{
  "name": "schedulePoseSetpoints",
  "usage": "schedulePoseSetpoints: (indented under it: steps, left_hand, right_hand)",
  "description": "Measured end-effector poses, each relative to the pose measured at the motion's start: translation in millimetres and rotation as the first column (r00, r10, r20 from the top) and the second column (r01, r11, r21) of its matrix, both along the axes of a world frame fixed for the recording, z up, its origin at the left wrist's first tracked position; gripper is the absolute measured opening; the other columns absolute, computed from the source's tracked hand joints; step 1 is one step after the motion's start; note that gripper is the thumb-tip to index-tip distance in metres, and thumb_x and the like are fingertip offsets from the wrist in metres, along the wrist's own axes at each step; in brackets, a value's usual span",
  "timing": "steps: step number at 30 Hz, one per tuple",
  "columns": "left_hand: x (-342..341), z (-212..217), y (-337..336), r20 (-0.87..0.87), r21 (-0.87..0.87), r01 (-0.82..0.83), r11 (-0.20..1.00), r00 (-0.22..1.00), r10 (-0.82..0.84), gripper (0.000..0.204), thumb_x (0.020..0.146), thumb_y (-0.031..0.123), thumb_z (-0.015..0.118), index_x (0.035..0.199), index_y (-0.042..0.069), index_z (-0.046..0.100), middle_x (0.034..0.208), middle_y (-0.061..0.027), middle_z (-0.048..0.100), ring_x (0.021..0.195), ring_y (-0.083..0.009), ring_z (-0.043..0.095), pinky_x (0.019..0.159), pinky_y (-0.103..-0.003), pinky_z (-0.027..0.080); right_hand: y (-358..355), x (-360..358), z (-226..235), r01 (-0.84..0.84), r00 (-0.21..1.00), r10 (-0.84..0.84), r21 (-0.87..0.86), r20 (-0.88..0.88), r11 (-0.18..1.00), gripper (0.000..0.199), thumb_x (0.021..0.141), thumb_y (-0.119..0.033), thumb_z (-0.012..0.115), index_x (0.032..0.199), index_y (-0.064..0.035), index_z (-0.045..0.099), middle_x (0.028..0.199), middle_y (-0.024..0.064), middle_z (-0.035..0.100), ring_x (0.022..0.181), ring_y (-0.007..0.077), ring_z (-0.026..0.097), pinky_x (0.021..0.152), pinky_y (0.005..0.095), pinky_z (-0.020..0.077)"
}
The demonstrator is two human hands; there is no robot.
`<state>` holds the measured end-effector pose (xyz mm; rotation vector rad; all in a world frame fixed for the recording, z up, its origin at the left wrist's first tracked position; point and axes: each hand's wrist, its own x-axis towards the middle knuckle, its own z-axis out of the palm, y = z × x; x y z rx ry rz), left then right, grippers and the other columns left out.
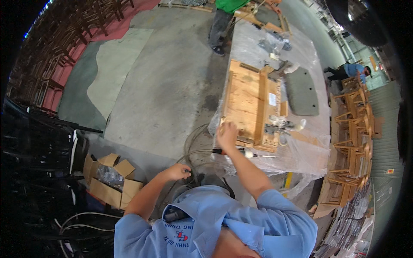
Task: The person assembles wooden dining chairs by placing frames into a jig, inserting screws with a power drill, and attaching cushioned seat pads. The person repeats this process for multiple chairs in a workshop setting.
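One wooden frame (251, 105) lies flat on a bench (301, 150) wrapped in clear plastic sheet; its long axis runs from 6 to 12 o'clock, away from the person, with a raised rail down its 3 o'clock side.

Right hand (226, 134): rests on the frame's near corner at 6 o'clock, fingers curled on the wood edge; whether it grips cannot be told.

Left hand (177, 171): held low off the bench at 8 o'clock from the frame, fingers closed around a dark cable (193, 146).

Screwdriver (241, 152): on the plastic just below the frame, pointing toward 3 o'clock.

Grey pad (302, 91): on the bench at 3 o'clock of the frame.

Floor: grey concrete (172, 86), with a pale mat (114, 71) at 10 o'clock.

Cardboard box (109, 178): open, at 8 o'clock on the floor, holding a clear bag of small dark parts.

Chair frames (355, 142): stacked at 3 o'clock beyond the bench.

Another person (221, 26) in a green top stands at 12 o'clock.
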<state>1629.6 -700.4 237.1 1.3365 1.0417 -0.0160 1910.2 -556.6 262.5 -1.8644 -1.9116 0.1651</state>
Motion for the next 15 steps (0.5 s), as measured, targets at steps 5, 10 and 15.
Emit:
schedulePoseSetpoints:
  steps: [5, 10, 15]
  left_hand:
    - [-37.4, -5.8, 9.1, -0.094, 0.295, -0.125, 0.947, 0.983, 0.159, 0.046, 0.091, 0.034, 0.072, 0.124, 0.002, 0.066, 0.092, -0.017, 0.075, 0.083, -0.0288, 0.072, 0.077, -0.039, 0.055]
    - [-60.3, 4.8, 67.9, -0.166, 0.184, -0.121, 0.975, 0.974, 0.152, 0.042, 0.09, 0.033, 0.071, 0.121, 0.005, 0.067, 0.093, -0.02, 0.074, 0.088, -0.0321, 0.072, 0.081, -0.039, 0.056]
    - [-104.6, 5.0, 190.6, -0.328, 0.045, -0.025, 0.999, 0.944, 0.039, 0.04, 0.09, 0.029, 0.072, 0.122, 0.005, 0.068, 0.092, -0.0191, 0.074, 0.087, -0.0303, 0.073, 0.079, -0.039, 0.056]
  right_hand:
    - [75.1, -16.8, -38.8, 0.396, 0.913, -0.406, -0.143, -0.042, 0.907, 0.036, 0.085, -0.036, 0.07, 0.1, -0.0041, 0.061, 0.102, 0.0145, 0.059, 0.101, 0.0355, 0.055, 0.085, 0.051, 0.0408]
    - [79.0, -31.1, -38.9, 0.447, 0.894, -0.447, -0.012, 0.005, 0.894, 0.038, 0.085, -0.035, 0.069, 0.105, -0.0048, 0.059, 0.101, 0.0145, 0.057, 0.1, 0.0348, 0.053, 0.085, 0.0494, 0.0371]
    - [83.4, -25.2, -29.8, 0.427, 0.9, -0.429, -0.045, -0.079, 0.903, 0.034, 0.087, -0.03, 0.066, 0.106, -0.0031, 0.058, 0.101, 0.0162, 0.056, 0.099, 0.0367, 0.052, 0.082, 0.0497, 0.0358]
